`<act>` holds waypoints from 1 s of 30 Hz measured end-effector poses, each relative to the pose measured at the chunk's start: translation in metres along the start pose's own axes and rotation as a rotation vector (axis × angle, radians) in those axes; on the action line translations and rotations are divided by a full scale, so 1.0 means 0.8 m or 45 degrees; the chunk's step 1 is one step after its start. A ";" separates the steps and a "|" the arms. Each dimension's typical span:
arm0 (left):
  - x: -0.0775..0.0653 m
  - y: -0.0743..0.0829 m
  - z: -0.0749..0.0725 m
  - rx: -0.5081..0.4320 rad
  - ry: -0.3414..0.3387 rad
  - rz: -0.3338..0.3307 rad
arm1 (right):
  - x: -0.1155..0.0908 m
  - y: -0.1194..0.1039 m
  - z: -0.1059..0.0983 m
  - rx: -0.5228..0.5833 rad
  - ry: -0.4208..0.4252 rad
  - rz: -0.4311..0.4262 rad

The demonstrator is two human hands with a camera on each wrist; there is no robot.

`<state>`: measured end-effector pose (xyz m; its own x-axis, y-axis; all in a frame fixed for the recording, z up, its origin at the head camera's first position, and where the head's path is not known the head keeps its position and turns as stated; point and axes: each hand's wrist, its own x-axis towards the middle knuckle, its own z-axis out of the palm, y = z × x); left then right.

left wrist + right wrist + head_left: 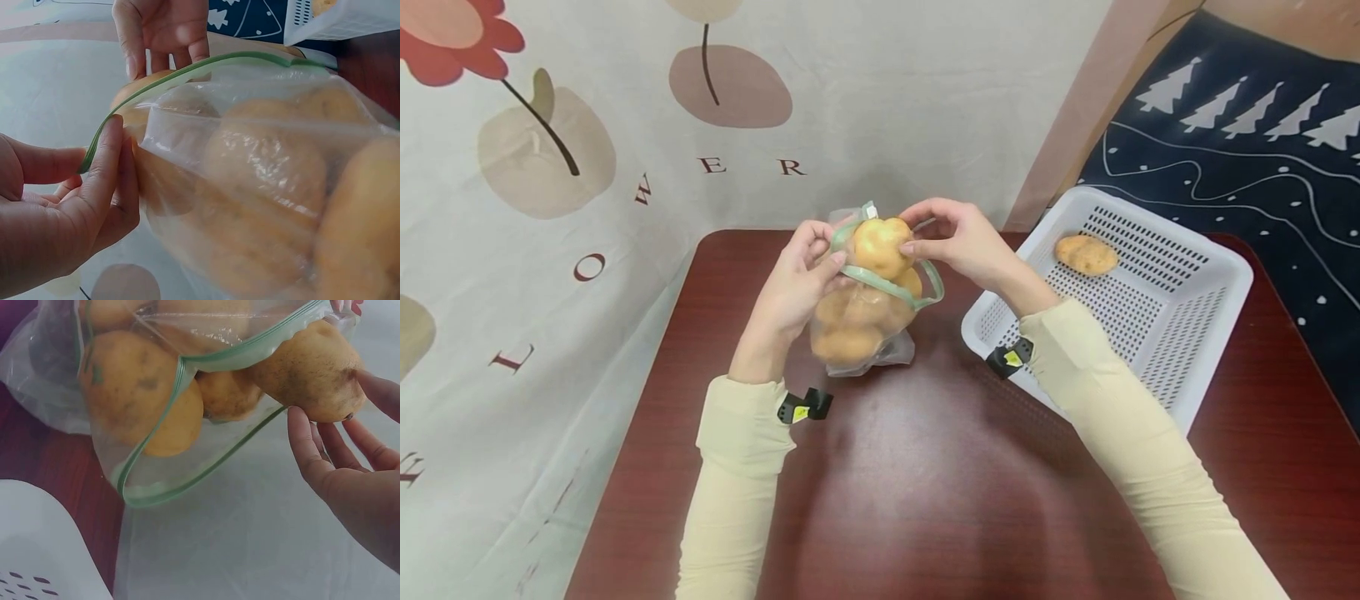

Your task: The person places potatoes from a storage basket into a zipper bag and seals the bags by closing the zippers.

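Note:
A clear zip bag (pixel 898 343) with a green-edged mouth stands on the table, holding several potatoes (pixel 848 344). My left hand (pixel 795 279) pinches the green rim at the bag's left side; in the left wrist view the thumb and fingers (pixel 103 156) grip that edge. With thumb and fingertips, my right hand (pixel 964 246) holds another potato (pixel 880 246) at the mouth. In the right wrist view this potato (pixel 315 375) sits partly inside the opening, and the green zip rim (pixel 181 494) gapes wide below it.
A white perforated basket (pixel 1213 283) stands on the table's right, with one potato (pixel 1086 254) inside. The dark red table (pixel 895 500) meets a pale printed cloth (pixel 880 100) at the back. A navy cloth with white trees (pixel 1240 167) lies beyond the basket.

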<state>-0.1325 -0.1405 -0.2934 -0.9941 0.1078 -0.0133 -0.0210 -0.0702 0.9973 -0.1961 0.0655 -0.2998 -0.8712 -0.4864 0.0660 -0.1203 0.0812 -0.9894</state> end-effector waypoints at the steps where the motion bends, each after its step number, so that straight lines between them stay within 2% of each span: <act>1: 0.001 -0.001 0.001 0.010 0.001 -0.001 | 0.000 0.001 0.000 0.005 -0.005 -0.012; 5: 0.002 -0.004 0.004 0.055 0.001 -0.004 | -0.001 0.003 0.004 0.019 -0.022 -0.049; 13: 0.001 -0.003 0.009 0.071 -0.022 0.016 | -0.002 0.004 0.011 0.022 0.034 -0.041; 22: -0.001 0.001 0.010 0.046 -0.063 0.013 | 0.001 0.008 0.017 0.049 0.040 -0.124; 30: 0.000 0.006 0.012 0.021 -0.071 0.035 | 0.005 0.007 0.020 -0.004 0.072 -0.174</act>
<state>-0.1318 -0.1316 -0.2875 -0.9868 0.1608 0.0178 0.0086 -0.0578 0.9983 -0.1930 0.0501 -0.3071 -0.8721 -0.4432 0.2073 -0.2412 0.0207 -0.9703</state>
